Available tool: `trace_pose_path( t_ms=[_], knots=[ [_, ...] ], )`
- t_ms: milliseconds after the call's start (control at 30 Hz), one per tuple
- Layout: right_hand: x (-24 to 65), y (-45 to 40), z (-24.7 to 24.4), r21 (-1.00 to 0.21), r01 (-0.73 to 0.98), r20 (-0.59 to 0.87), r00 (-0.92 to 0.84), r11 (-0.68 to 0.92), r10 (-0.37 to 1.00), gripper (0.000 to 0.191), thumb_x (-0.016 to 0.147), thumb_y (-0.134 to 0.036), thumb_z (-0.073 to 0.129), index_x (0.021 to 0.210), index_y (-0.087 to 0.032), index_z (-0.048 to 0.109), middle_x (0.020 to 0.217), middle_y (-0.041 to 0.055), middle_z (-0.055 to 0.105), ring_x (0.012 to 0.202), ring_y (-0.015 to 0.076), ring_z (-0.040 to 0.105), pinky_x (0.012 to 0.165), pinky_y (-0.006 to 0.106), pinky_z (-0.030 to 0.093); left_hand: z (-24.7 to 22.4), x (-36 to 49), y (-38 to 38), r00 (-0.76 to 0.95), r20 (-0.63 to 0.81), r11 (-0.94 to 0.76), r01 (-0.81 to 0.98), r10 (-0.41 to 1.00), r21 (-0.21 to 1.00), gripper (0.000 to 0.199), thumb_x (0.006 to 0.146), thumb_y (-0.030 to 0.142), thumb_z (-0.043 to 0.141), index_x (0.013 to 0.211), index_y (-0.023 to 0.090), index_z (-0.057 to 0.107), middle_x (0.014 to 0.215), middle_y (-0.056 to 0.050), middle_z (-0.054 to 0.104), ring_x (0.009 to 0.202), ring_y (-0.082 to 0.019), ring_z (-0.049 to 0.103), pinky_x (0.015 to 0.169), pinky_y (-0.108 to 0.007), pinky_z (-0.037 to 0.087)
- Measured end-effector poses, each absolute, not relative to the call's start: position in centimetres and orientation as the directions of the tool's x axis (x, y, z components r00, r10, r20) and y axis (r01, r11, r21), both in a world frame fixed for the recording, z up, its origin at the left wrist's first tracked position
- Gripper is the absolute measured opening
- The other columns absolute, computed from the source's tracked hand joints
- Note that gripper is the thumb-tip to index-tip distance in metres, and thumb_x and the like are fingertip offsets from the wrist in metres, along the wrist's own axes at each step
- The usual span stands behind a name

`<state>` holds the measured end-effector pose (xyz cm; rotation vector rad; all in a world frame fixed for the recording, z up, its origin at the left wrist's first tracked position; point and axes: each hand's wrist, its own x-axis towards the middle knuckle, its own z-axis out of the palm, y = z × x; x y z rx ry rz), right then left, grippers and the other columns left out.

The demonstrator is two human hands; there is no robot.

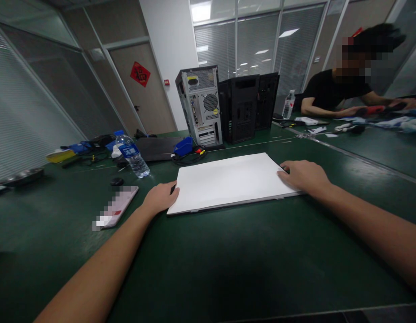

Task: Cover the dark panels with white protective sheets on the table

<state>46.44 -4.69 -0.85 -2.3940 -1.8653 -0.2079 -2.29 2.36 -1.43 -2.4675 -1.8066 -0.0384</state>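
Note:
A flat white rectangular panel (228, 183) with a thin dark edge is in front of me, low over the green table. My left hand (159, 198) is closed on its left end, with the thumb on the white face. At the opposite end my right hand (304, 176) grips the panel, its thumb over the top edge. The fingers beneath both ends are hidden. Whether the panel's underside touches the table, I cannot tell. Left of my left hand lies a pale phone-like object (122, 206), partly pixelated.
Behind the panel stand an open computer case (203, 107) and black cases (243, 110). A water bottle (132, 154) leans at the left near a dark flat object (157, 149) and a blue item (183, 146). Across the green table (228, 260), another person (329, 94) sits at the right.

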Motion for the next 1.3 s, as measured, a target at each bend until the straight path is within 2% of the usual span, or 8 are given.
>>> trace_pose_path(
  t_ms=[267,333,467,533,733,1167,1233,1300],
  knots=[
    [46.3,-4.7,-0.6,0.013,0.966,0.128,0.253,-0.257,0.959,0.054,0.085,-0.063,0.042,0.102,-0.023,0.074,0.095,0.0137,0.07,0.083,0.0309,0.063,0.07,0.046,0.05,-1.3,-2.4,2.4,0.302,0.058,-0.299,0.953,0.951,-0.057,0.064,0.094,0.051,0.03,0.142,0.015,0.055,0.129,-0.015,0.068,0.11,-0.033,0.066,0.09,-0.042,0.051],
    [46.3,-4.6,-0.6,0.015,0.972,0.142,0.23,-0.234,0.963,0.056,0.085,-0.063,0.042,0.104,-0.022,0.074,0.099,0.0143,0.07,0.085,0.031,0.063,0.072,0.046,0.05,-1.2,-2.3,2.3,0.3,0.057,-0.297,0.953,0.952,-0.057,0.064,0.094,0.051,0.03,0.141,0.016,0.055,0.128,-0.015,0.068,0.11,-0.033,0.067,0.09,-0.042,0.051],
    [46.2,-4.6,-0.9,0.04,0.998,0.185,0.031,-0.039,0.982,0.059,0.089,-0.062,0.038,0.117,-0.021,0.069,0.121,0.013,0.065,0.103,0.0308,0.061,0.085,0.046,0.049,-1.1,-2.1,2.2,0.294,0.053,-0.292,0.955,0.954,-0.05,0.065,0.094,0.052,0.03,0.141,0.015,0.055,0.129,-0.015,0.068,0.112,-0.033,0.066,0.091,-0.042,0.051],
    [46.1,-4.5,-1.1,0.046,0.999,0.169,-0.015,0.007,0.986,0.06,0.091,-0.062,0.035,0.118,-0.021,0.069,0.123,0.0124,0.065,0.106,0.0309,0.06,0.087,0.046,0.049,-1.1,-2.0,2.2,0.291,0.051,-0.288,0.956,0.956,-0.052,0.064,0.094,0.051,0.03,0.142,0.016,0.055,0.132,-0.014,0.066,0.114,-0.032,0.065,0.092,-0.042,0.05],
    [46.0,-4.5,-1.2,0.02,0.999,0.142,0.045,-0.048,0.989,0.062,0.09,-0.066,0.035,0.117,-0.024,0.07,0.114,0.012,0.068,0.103,0.0327,0.062,0.084,0.049,0.049,-1.0,-1.9,2.1,0.296,0.055,-0.293,0.955,0.954,-0.054,0.064,0.095,0.052,0.029,0.141,0.016,0.055,0.129,-0.015,0.067,0.112,-0.032,0.066,0.091,-0.041,0.05],
    [45.8,-4.7,-0.7,0.029,0.998,0.139,0.053,-0.058,0.989,0.062,0.088,-0.067,0.036,0.117,-0.026,0.071,0.112,0.0119,0.068,0.094,0.0314,0.063,0.076,0.047,0.051,-1.2,-1.8,2.2,0.301,0.051,-0.3,0.953,0.952,-0.037,0.063,0.095,0.053,0.03,0.142,0.019,0.054,0.129,-0.013,0.068,0.11,-0.032,0.066,0.089,-0.041,0.051],
    [45.7,-4.6,-0.6,0.026,0.997,0.132,0.065,-0.069,0.989,0.062,0.087,-0.067,0.036,0.118,-0.026,0.071,0.113,0.0118,0.068,0.094,0.0317,0.063,0.075,0.047,0.051,-0.9,-1.5,2.0,0.281,0.042,-0.28,0.959,0.959,-0.035,0.062,0.094,0.053,0.033,0.142,0.019,0.055,0.125,-0.013,0.07,0.108,-0.032,0.067,0.087,-0.041,0.051],
    [45.6,-4.6,-0.5,0.029,0.996,0.122,0.079,-0.083,0.989,0.06,0.088,-0.066,0.037,0.118,-0.027,0.071,0.113,0.0115,0.068,0.095,0.0319,0.063,0.076,0.046,0.05,0.2,-1.4,1.2,0.251,0.104,-0.249,0.968,0.962,-0.033,0.061,0.094,0.052,0.037,0.143,0.018,0.053,0.114,-0.012,0.073,0.102,-0.031,0.068,0.084,-0.04,0.052]
  ],
)
